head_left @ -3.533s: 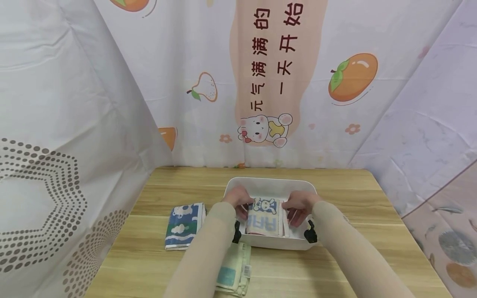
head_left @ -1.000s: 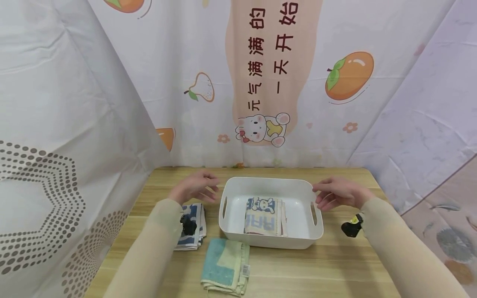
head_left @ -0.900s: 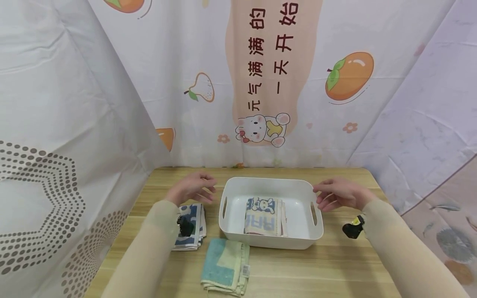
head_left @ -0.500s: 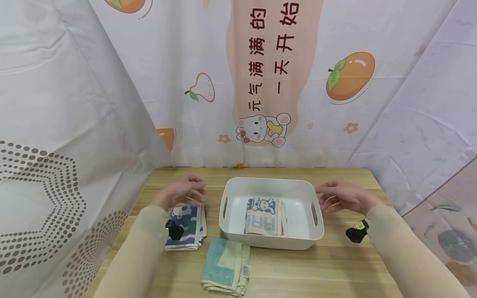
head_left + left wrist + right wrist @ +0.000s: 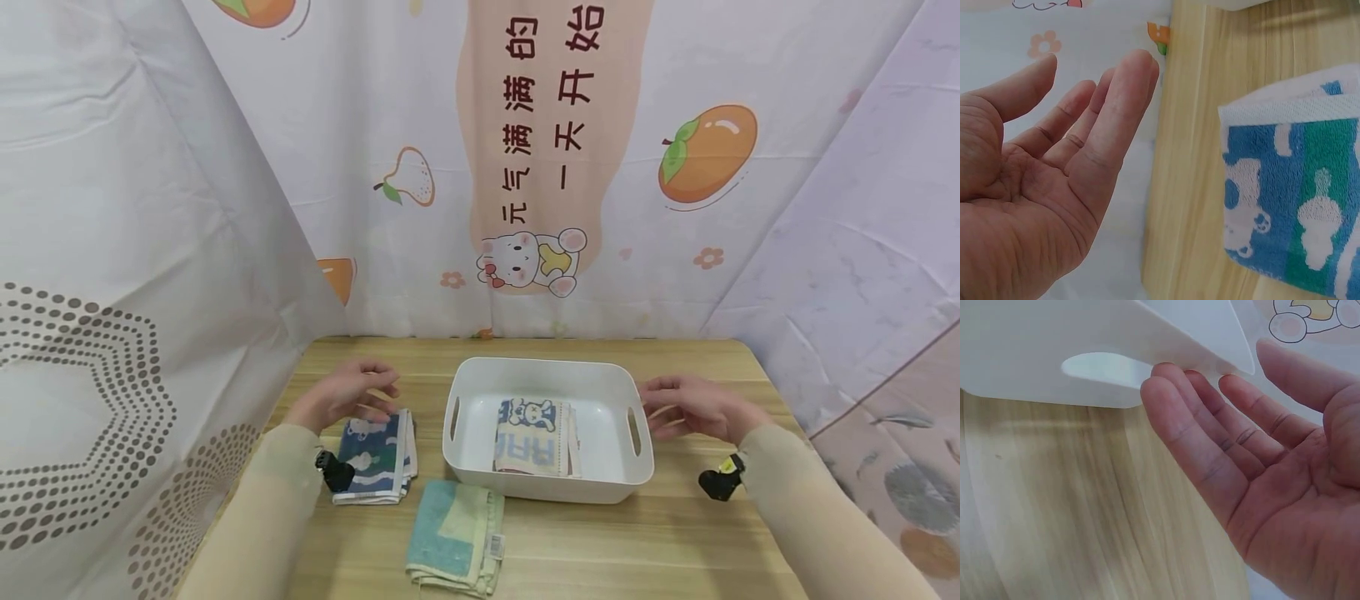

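The basket [image 5: 543,488] is white, one towel [image 5: 452,533] teal and cream, another towel [image 5: 380,461] white-figured blue and green.

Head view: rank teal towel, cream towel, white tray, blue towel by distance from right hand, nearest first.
1. White tray: just left of the right hand.
2. Cream towel: inside the tray.
3. Teal towel: at the tray's near left.
4. Blue towel: leftmost of all.

White fruit-print backdrop [image 5: 442,117]; pale wood-grain tabletop [image 5: 585,550]

upright white basket [image 5: 542,490] with slot handles, folded cream-and-blue towel [image 5: 528,446] inside, folded blue-and-green towel [image 5: 378,458] flat to its left
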Demonstrator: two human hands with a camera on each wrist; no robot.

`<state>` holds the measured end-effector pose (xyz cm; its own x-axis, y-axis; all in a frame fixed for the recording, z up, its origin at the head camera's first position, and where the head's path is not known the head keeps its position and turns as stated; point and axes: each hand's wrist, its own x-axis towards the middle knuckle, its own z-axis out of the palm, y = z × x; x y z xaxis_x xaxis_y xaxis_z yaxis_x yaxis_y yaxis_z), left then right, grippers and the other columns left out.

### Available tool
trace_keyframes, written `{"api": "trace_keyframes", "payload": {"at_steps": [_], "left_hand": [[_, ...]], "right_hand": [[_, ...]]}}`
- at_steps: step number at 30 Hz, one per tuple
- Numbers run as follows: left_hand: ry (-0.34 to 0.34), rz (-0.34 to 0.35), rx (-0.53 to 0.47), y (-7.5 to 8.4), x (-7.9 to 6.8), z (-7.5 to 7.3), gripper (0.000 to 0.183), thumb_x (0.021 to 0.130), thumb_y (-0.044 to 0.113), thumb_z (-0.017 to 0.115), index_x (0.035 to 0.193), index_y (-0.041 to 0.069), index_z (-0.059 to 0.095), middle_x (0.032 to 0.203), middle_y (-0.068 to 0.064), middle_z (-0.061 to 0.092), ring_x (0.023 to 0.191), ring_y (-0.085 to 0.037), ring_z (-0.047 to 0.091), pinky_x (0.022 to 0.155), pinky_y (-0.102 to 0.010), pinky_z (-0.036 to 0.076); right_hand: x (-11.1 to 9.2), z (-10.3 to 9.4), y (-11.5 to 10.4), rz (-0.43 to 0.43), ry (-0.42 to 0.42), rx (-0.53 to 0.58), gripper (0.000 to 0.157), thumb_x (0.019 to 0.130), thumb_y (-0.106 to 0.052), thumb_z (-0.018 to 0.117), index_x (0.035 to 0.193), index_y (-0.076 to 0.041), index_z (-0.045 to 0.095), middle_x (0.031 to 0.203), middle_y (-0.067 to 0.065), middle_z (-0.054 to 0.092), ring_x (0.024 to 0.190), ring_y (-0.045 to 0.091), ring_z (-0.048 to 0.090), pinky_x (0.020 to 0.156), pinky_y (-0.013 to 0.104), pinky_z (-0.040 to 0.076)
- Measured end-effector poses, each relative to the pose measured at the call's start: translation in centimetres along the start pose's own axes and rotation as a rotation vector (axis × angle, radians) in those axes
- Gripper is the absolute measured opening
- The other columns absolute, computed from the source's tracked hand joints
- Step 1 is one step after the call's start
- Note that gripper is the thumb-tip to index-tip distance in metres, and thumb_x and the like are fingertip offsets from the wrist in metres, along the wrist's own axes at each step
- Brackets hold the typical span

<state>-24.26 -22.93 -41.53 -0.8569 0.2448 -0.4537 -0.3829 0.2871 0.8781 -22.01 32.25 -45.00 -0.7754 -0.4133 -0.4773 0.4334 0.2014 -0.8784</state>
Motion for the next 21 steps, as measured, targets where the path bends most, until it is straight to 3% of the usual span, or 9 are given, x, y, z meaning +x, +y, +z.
{"api": "trace_keyframes", "payload": {"at_steps": [6, 14, 21], "left_hand": [[0.012, -0.003, -0.013, -0.7, -0.3, -0.6, 0.051, 0.09, 0.033, 0.065, 0.125, 0.001, 0.048, 0.117, -0.026, 0.052, 0.101, -0.044, 0.059, 0.076, -0.048, 0.055], [0.024, 0.015, -0.033, -1.4, -0.8, -1.0, 0.04, 0.095, 0.026, 0.058, 0.125, 0.0, 0.047, 0.116, -0.026, 0.052, 0.103, -0.047, 0.057, 0.078, -0.049, 0.054], [0.064, -0.022, -0.052, -2.3, -0.9, -1.9, 0.057, 0.088, 0.034, 0.067, 0.129, 0.002, 0.045, 0.118, -0.023, 0.052, 0.104, -0.043, 0.059, 0.082, -0.049, 0.052]], "right_hand": [[0.1, 0.1, 1.0, -0.023, -0.023, 0.025, 0.045, 0.096, -0.012, 0.054, 0.131, 0.01, 0.037, 0.112, 0.024, 0.059, 0.096, 0.036, 0.063, 0.087, 0.055, 0.047], [0.3, 0.4, 1.8, -0.044, -0.032, 0.033, 0.046, 0.096, -0.01, 0.054, 0.131, 0.012, 0.036, 0.112, 0.026, 0.061, 0.097, 0.039, 0.062, 0.084, 0.052, 0.051], [0.3, 0.6, 2.1, -0.074, -0.083, 0.073, 0.044, 0.097, -0.008, 0.051, 0.131, 0.014, 0.034, 0.112, 0.028, 0.061, 0.1, 0.042, 0.06, 0.085, 0.054, 0.049]]}}
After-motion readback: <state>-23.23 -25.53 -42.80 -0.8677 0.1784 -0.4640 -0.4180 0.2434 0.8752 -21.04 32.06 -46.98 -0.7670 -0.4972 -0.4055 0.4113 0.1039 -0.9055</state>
